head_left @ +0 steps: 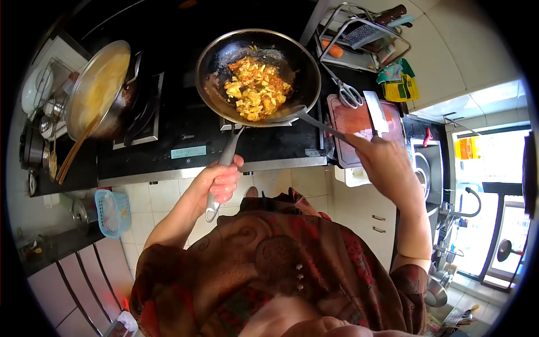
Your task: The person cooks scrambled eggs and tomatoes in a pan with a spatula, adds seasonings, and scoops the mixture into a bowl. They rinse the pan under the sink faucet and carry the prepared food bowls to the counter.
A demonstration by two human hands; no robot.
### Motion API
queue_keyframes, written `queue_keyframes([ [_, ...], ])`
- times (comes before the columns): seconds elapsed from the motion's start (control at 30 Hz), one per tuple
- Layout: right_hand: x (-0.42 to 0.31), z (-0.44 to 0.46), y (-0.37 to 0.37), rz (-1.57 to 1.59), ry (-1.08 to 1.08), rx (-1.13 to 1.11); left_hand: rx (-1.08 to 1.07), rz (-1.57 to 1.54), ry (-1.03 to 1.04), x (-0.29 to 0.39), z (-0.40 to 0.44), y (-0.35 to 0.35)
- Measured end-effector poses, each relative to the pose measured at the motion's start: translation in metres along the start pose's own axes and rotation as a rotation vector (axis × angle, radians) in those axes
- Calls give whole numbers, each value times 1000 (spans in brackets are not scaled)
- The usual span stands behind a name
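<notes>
My left hand [220,181] is wrapped around the grey handle of a dark wok [210,92] over the stove. Scrambled egg with reddish bits [257,90] lies in the middle of the wok. In my right hand [387,167] is the dark handle of a spatula [325,127], closed in my fingers. The spatula slants down to the left, and its metal head rests inside the wok's near right rim, beside the egg. Part of that head is hard to make out against the wok wall.
At left stands a large pot [101,90] of yellowish liquid, with chopsticks [78,149] leaning over its rim. Right of the wok, a cleaver [376,112] and scissors [350,95] lie at a red cutting board [342,115]. A metal rack [359,21] holds a grater; the sink [429,163] is farther right.
</notes>
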State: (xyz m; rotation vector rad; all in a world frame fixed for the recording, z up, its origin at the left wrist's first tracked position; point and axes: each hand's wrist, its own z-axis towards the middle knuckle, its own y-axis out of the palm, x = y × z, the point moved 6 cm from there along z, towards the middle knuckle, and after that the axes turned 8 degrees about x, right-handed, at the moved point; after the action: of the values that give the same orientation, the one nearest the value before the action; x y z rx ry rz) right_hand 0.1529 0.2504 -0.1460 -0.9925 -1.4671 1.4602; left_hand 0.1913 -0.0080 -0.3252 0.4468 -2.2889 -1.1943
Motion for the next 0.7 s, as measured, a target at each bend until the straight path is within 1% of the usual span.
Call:
queue_keyframes([
  [0.07, -8, -14, 3, 47, -54, -11, -14, 38, -22, -8, -4, 8],
  [0.1, -7, -15, 25, 51, -63, -10, -24, 68, -31, -11, -6, 11],
  [0.17, 0, -6, 46, -10, 10, 5, 10, 142, -60, -18, -5, 22],
  [0.23, 35, -10, 60, 27, 97, 127, 33, 263, -91, -30, -2, 36],
  [0.27, 52, -27, 47, 118, 117, 234, 56, 300, -97, -34, -1, 46],
  [0.37, 107, -95, 3, 233, 212, 268, 26, 390, -103, -55, 10, 80],
  [0.43, 141, -130, -24, 322, 340, 382, 6, 414, -128, -78, 25, 108],
  [0.47, 150, -135, -31, 259, 406, 342, -23, 404, -130, -90, 34, 123],
  [0.5, 170, -138, -22, 161, 346, 438, -51, 395, -135, -103, 43, 138],
  [0.53, 185, -138, -15, 156, 365, 452, -47, 411, -150, -113, 53, 151],
  [0.57, 210, -140, -2, 112, 408, 449, -53, 439, -164, -128, 60, 165],
  [0.63, 244, -161, 12, 102, 413, 445, -100, 442, -183, -157, 78, 197],
  [0.7, 269, -200, 16, 49, 440, 394, -125, 475, -217, -185, 100, 222],
])
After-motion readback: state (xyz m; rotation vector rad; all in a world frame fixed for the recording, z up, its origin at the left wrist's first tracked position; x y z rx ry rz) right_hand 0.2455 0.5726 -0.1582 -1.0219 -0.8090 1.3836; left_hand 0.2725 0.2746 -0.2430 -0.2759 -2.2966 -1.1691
